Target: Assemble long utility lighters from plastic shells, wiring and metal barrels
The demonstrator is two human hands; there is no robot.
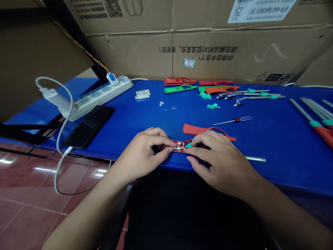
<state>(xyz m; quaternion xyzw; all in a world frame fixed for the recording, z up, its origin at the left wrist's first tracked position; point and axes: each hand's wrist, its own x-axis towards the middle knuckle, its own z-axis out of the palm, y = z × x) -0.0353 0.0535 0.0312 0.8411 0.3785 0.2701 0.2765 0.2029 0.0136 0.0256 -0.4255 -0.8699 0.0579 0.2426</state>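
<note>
Phone (88,126) at left, near power strip (97,95). Left hand (144,152): thumb and forefinger clamped on red shell (179,141), open, wires inside, at table's (145,121) near edge. Right hand (223,156): fingertips apart at shell's right part; cannot tell whether gripping. Screwdriver (237,120) farther; rods (301,110) right.

Passage between phone (90,126) and red shell (195,129); screwdriver (237,120) obstructs beyond shell.
</note>
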